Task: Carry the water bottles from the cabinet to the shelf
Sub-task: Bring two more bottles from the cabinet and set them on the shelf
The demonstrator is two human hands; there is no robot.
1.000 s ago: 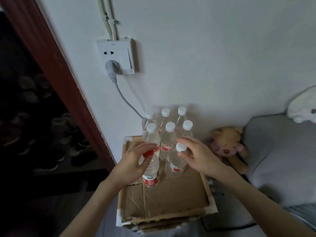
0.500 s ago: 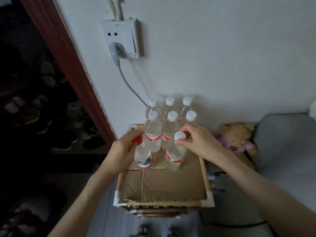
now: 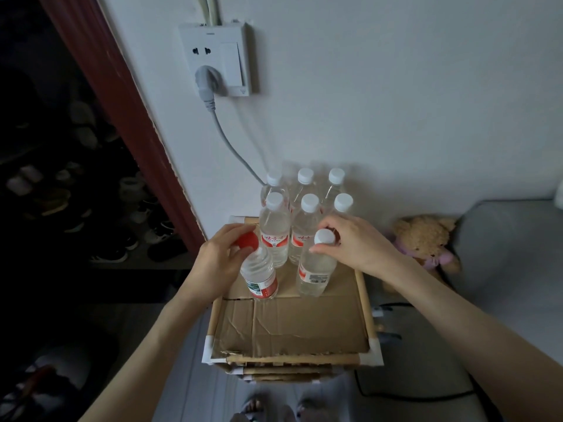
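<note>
We have both hands on bottles at the centre of the frame. Our left hand (image 3: 222,257) curls its fingers around the neck of the red-capped bottle (image 3: 259,274), and our right hand (image 3: 356,245) pinches the top of the white-capped bottle (image 3: 313,269) just under its cap. Both bottles stand on the cardboard-topped stand (image 3: 292,324), in front of the others, close to each other but apart.

The bottles look full, so we judge them fairly heavy for their size, with thin, smooth plastic walls that would give under a squeeze. The stiff neck ring below the cap seems the surest place to take hold; a grip around the labelled middle would also serve.

By our count there are eight bottles: one with a red cap, seven with white. The six untouched bottles (image 3: 304,214) stand upright in two rows of three against the wall, just behind the two we hold. One teddy bear (image 3: 423,239) sits at middle right, and one wall socket (image 3: 217,57) with a plug is at upper centre.
</note>
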